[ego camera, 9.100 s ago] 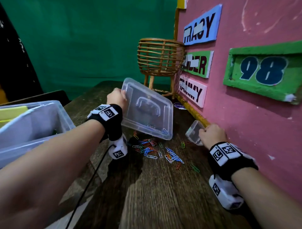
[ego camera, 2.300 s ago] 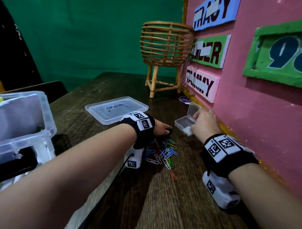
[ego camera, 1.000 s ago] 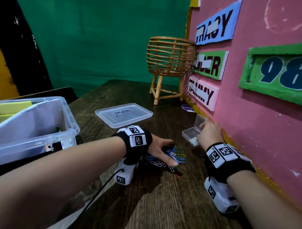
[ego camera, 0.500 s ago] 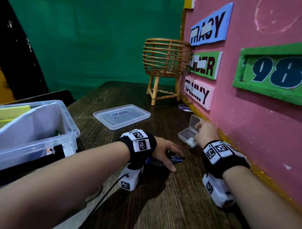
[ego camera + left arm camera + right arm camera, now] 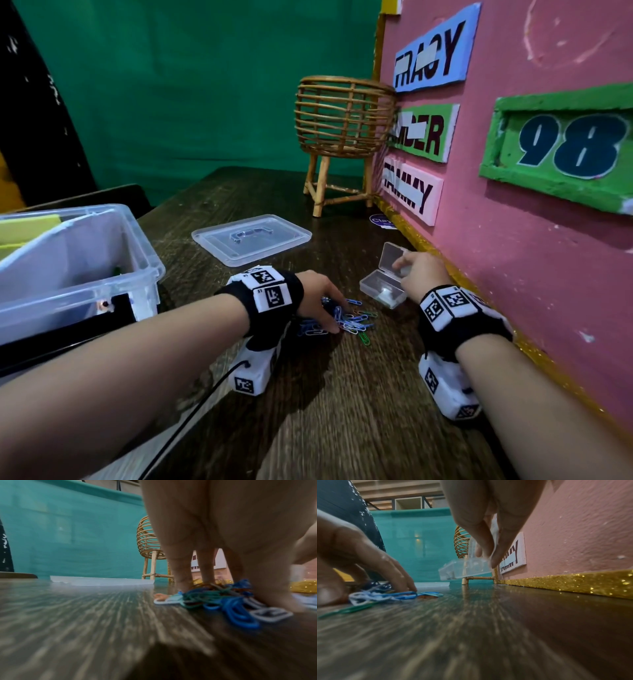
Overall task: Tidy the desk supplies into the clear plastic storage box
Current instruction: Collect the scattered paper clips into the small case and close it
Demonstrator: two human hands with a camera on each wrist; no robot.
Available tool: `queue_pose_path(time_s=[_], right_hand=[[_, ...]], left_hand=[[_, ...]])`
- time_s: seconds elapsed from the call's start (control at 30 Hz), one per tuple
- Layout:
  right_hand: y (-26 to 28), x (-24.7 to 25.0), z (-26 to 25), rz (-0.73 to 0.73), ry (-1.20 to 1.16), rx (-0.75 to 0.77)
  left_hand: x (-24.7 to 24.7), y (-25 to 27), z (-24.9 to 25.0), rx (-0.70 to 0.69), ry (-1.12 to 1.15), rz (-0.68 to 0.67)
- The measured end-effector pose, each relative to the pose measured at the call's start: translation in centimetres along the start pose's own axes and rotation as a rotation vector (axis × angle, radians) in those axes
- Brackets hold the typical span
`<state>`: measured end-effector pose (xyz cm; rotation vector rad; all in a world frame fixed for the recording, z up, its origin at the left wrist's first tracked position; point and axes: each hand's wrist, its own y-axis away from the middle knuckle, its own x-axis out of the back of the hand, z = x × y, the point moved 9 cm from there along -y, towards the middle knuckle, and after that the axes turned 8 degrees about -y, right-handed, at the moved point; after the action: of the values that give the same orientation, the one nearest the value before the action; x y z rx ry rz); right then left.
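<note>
The left hand is lowered over a pile of coloured paper clips on the dark wooden table. In the left wrist view its fingers stand curled on the pile with the tips touching the clips; none is seen lifted off the table. The right hand pinches a small clear hinged case between thumb and fingers; the case lid stands raised. In the right wrist view the case is tilted, its low end clear of the table. The case lies at about 2 o'clock from the clip pile, just beside it. The clear plastic storage box stands uncovered at 9 o'clock from the pile, well apart. Its lid lies flat on the table at 11 o'clock from the pile. A rattan basket stand stands at 12 o'clock, against the pink wall.
</note>
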<state>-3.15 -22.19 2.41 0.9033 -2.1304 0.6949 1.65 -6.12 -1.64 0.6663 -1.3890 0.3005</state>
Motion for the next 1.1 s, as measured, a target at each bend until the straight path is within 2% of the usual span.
queue_pose_path(time_s=[0.17,0.37,0.5,0.6,0.7,0.77,0.97,1.1], right_hand=[[-0.1,-0.4,-0.1,-0.018,-0.046,0.021],[0.2,-1.5,-0.7,-0.129,-0.06,0.073],[0.4,-2.1,-1.3,-0.195,-0.064,0.126],[0.6,-2.7,-1.8,-0.256,-0.076,0.176],[1.0,-3.2,-2.3,-0.316,-0.103,0.2],[1.1,-3.2,-2.6,-0.331,-0.11,0.214],[1.1,-3.1,-2.7,-0.337,-0.125,0.214],[0.8,-3.2,-2.3,-0.327,-0.144,0.186]], left_hand=[[1.3,0.0,-0.1,0.017,0.031,0.122],[1.9,-0.2,-0.8,0.069,0.068,0.217],[4.0,0.2,-0.9,0.064,0.172,0.418],[5.5,0.3,0.0,0.003,0.222,0.567],[6.5,-0.4,1.4,-0.071,0.288,0.654],[6.6,-1.0,2.3,-0.113,0.302,0.654],[5.3,-1.9,2.5,-0.14,0.324,0.51],[6.1,-1.3,1.9,-0.072,0.329,0.614]])
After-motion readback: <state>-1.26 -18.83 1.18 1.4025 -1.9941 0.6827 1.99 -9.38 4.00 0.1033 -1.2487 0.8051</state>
